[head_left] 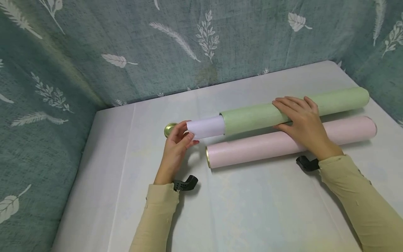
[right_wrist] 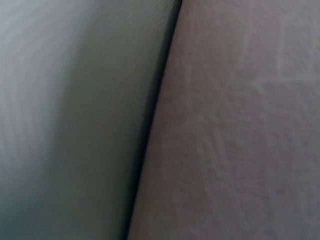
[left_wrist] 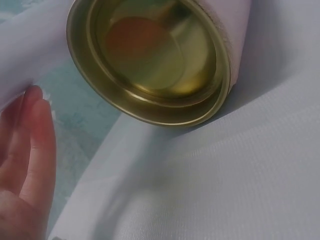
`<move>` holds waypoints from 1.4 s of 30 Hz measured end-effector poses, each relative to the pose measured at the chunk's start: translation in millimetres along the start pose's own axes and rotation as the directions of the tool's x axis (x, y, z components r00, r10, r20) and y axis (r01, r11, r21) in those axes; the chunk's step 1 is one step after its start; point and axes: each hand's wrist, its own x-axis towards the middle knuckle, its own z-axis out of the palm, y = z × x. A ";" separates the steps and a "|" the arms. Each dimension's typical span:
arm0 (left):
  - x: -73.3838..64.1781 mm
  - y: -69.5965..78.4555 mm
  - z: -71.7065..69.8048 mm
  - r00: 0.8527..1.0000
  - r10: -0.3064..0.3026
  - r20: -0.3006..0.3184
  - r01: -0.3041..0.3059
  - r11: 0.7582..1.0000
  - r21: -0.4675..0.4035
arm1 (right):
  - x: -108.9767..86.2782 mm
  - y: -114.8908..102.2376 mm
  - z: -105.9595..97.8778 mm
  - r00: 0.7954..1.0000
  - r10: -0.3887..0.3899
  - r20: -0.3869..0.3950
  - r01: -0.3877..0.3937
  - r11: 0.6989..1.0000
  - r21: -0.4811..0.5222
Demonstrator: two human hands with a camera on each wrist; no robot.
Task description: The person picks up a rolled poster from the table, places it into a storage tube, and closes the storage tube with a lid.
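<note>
From the left end of a long green tube (head_left: 248, 119) sticks out a rolled sheet of white paper (head_left: 206, 127). My left hand (head_left: 177, 148) pinches the paper's outer end between thumb and fingers. My right hand (head_left: 303, 122) grips the green tube around its middle, fingers over the top and thumb on the near side. In front of it lies a pink tube (head_left: 252, 150), partly covered by the right hand and wrist. Its gold metal end (left_wrist: 150, 55) looms large in the left wrist view, beside the left fingers (left_wrist: 42, 145). The right wrist view is close and blurred.
A round gold lid (head_left: 170, 129) lies on the white table (head_left: 151, 217) just behind the left hand. Patterned green cloth (head_left: 157, 45) hangs along the back and sides. Black wrist cameras (head_left: 186, 183) stick out from both sleeves.
</note>
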 end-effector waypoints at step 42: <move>1.6 -0.5 12.3 0.999 -0.004 0.038 -0.001 0.990 0.142 | 0.0 0.8 1.3 1.000 -0.011 -0.026 0.011 1.000 0.012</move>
